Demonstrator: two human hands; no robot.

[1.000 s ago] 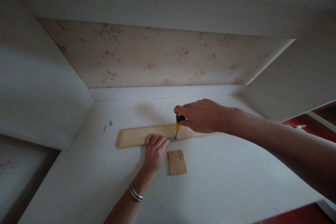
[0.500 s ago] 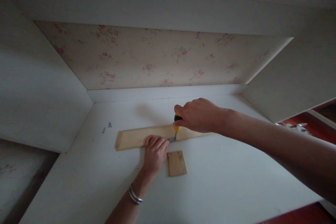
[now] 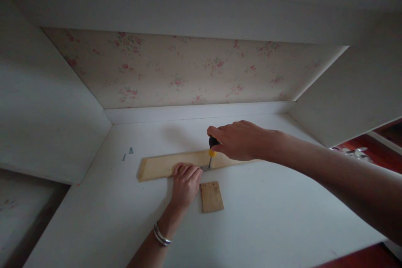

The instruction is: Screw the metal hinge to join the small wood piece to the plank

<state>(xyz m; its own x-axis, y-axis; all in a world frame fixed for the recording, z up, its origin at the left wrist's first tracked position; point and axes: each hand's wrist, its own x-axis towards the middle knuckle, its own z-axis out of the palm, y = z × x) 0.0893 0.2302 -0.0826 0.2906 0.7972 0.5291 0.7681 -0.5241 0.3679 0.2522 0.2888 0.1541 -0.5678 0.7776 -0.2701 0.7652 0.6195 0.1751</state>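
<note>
A long pale wooden strip [image 3: 157,166] lies flat on the white board [image 3: 251,217]. My left hand [image 3: 185,184] presses down on the strip's front edge, a metal bracelet on that wrist. My right hand [image 3: 240,139] is closed around the black and yellow handle of a screwdriver [image 3: 211,153]. The screwdriver stands nearly upright, its tip on a small metal piece at the strip's edge, just right of my left fingers. A small square wooden piece [image 3: 212,196] with two holes lies loose in front of the strip.
Two small screws [image 3: 128,153] lie on the white board at the left. White side panels rise left and right, and a floral-papered back panel [image 3: 188,71] stands behind. Red floor [image 3: 364,150] shows at the far right.
My right hand has turned slightly on the screwdriver handle, hiding more of the yellow part. My left hand and the strip stay in place.
</note>
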